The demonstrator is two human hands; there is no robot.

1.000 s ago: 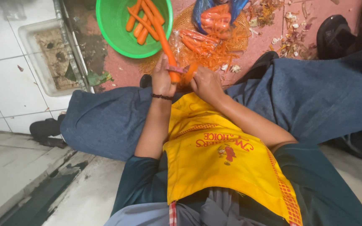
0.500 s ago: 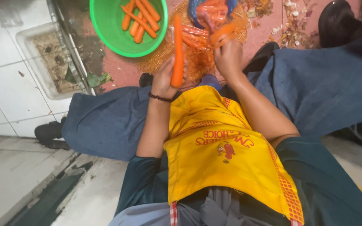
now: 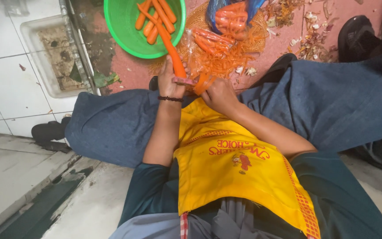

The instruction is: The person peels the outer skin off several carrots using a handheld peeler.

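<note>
Two hands up front in the head view, only view we've got. Left hand [image 3: 171, 79] is wrapped shut round the lower end of a long orange carrot [image 3: 172, 53], w/ the carrot's far end reaching up over the rim of the round green plastic bowl [image 3: 120, 31]. Right hand [image 3: 217, 94] is closed too, pinching a small pink-handled peeler [image 3: 185, 81] laid across the carrot just above the left fingers, and a curl of orange peel [image 3: 202, 82] hangs off it.

Risk as I judge it: blade sits right beside the left thumb, so a slip on a wet carrot could nick it. Grip is low on the carrot, so the long free end could snap or swing.

Bowl holds several peeled orange carrots [image 3: 155, 17]. Just right of it, a heap of orange peelings [image 3: 219, 59] on a clear plastic sheet, plus a blue-and-clear bag of carrots [image 3: 231, 15] on the pinkish floor [image 3: 129, 71]. Yellow apron [image 3: 231, 168] over the lap, blue trouser legs [image 3: 111, 128] spread either side, black bead bracelet [image 3: 169, 98] on the left wrist. Scraps of dry skins [image 3: 310, 31] lie scattered far right
</note>
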